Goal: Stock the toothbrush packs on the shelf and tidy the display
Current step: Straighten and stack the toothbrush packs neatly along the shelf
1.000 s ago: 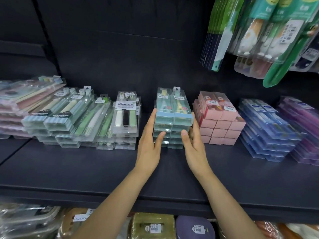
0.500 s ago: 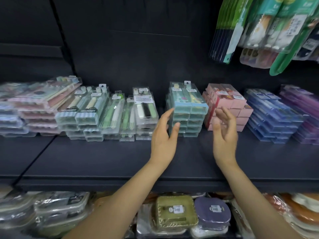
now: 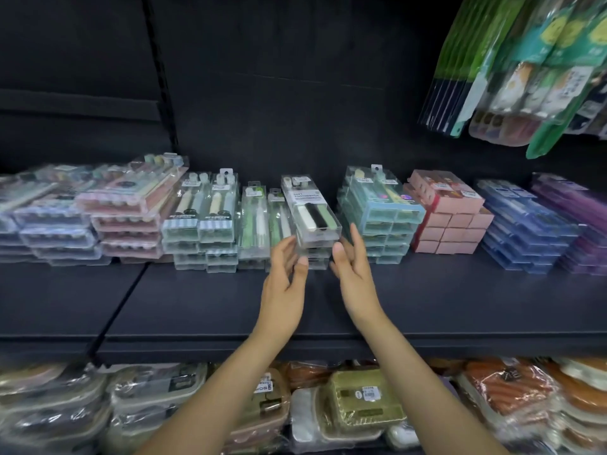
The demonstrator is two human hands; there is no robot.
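The stack of clear toothbrush packs (image 3: 312, 221) sits mid-shelf (image 3: 427, 307), long axis running back toward the wall. Both hands flank its front end: left hand (image 3: 284, 280) and right hand (image 3: 353, 274) open, fingers relaxed (contact unclear), equally near.

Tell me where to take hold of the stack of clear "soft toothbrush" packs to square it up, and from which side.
Judging by its shape, take the clear pack stack by its two long side walls near the front end, coming in from the shelf front. The packs are long, narrow and flat, piled front to back, with neighbours close alongside. The left hand and right hand already flank that front end, fingers extended.
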